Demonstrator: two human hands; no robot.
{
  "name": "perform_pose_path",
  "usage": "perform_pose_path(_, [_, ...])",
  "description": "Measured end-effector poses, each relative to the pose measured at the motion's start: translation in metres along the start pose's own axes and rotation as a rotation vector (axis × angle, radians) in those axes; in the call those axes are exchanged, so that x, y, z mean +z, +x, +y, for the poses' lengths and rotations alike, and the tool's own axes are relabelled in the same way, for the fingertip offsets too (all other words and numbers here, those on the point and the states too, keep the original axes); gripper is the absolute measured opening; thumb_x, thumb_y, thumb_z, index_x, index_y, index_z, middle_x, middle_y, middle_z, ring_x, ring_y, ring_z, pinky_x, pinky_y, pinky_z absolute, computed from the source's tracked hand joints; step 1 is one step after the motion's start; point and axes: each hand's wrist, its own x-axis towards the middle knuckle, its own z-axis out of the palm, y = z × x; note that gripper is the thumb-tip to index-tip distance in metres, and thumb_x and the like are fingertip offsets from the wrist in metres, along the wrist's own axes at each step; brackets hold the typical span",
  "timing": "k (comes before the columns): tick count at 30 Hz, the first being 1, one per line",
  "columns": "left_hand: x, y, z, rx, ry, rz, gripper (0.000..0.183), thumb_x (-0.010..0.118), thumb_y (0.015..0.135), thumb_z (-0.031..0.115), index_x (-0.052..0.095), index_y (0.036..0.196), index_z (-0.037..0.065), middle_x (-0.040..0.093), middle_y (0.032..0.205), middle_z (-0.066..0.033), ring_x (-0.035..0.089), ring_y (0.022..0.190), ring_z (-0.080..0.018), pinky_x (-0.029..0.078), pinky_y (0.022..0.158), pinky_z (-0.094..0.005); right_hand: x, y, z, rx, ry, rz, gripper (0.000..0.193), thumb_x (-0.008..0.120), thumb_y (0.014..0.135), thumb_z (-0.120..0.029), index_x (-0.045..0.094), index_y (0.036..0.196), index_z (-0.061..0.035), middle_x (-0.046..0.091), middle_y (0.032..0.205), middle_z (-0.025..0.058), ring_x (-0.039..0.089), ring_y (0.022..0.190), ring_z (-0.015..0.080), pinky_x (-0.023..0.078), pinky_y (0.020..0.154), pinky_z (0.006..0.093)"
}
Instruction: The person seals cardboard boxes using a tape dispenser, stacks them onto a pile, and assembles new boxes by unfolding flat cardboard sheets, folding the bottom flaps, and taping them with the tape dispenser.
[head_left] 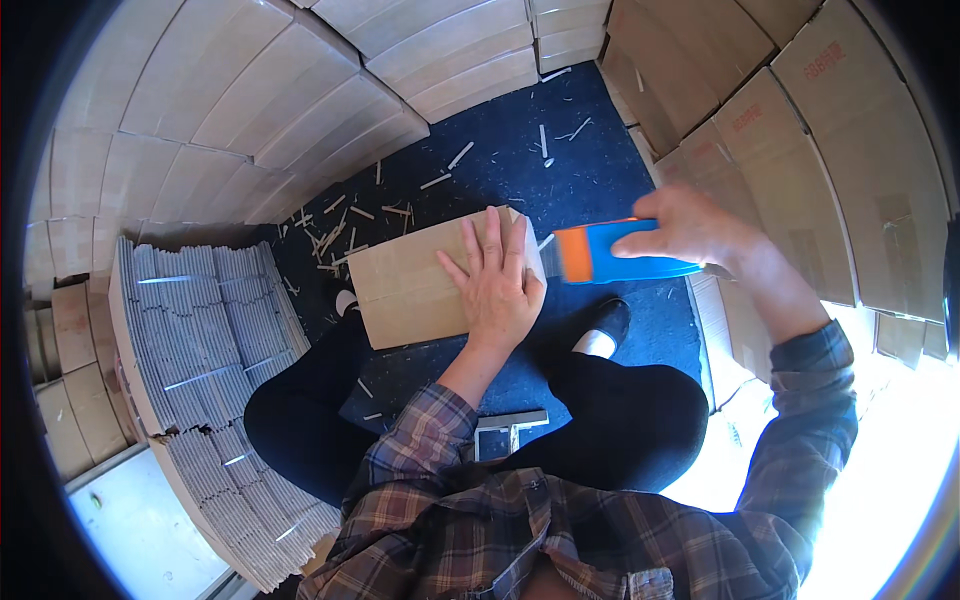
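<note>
A small brown cardboard box [405, 290] lies on the floor between my legs. My left hand [497, 285] rests flat on its top near the right end, fingers spread. Just right of the box, my right hand [685, 230] grips a blue and orange tape dispenser [625, 252] from above. The dispenser's orange end points at the box's right face and is slightly blurred. Whether tape reaches from it to the box I cannot tell.
Bundled stacks of flat cardboard [205, 330] stand at my left. Stacked cartons [240, 80] wall in the left and back, and more cartons [760, 150] rise on the right. Cardboard strips [330, 235] litter the dark blue floor [500, 130]. A small metal-framed object [512, 422] lies between my legs.
</note>
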Motion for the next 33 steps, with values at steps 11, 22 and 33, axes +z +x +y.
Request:
perform_pose_path(11, [-0.006, 0.013, -0.011, 0.021, -0.031, -0.052, 0.05, 0.063, 0.067, 0.02, 0.053, 0.115, 0.012, 0.027, 0.149, -0.0154, 0.016, 0.141, -0.0394, 0.009, 0.1, -0.075, 0.017, -0.005, 0.006, 0.211, -0.124, 0.021, 0.059, 0.065, 0.079, -0.056, 0.07, 0.106, -0.0044, 0.067, 0.093, 0.0158, 0.065, 0.093, 0.0268, 0.05, 0.082, 0.036])
perform_pose_path(22, [-0.018, 0.018, -0.016, 0.097, -0.067, -0.161, 0.061, 0.07, 0.063, 0.021, 0.049, 0.12, 0.014, 0.023, 0.15, -0.0159, 0.016, 0.141, -0.0381, 0.009, 0.1, -0.0748, 0.051, 0.04, 0.012, 0.119, -0.182, 0.061, 0.058, 0.064, 0.077, -0.057, 0.071, 0.099, -0.0041, 0.069, 0.093, 0.0151, 0.065, 0.096, 0.0303, 0.051, 0.083, 0.0402])
perform_pose_path(33, [-0.015, 0.017, -0.016, 0.129, -0.066, -0.14, 0.063, 0.07, 0.063, 0.023, 0.049, 0.121, 0.012, 0.023, 0.15, -0.0172, 0.017, 0.141, -0.0384, 0.01, 0.098, -0.076, 0.067, 0.084, -0.006, 0.021, -0.164, 0.006, 0.058, 0.064, 0.076, -0.057, 0.072, 0.094, -0.0032, 0.068, 0.091, 0.0151, 0.065, 0.093, 0.0307, 0.052, 0.08, 0.0409])
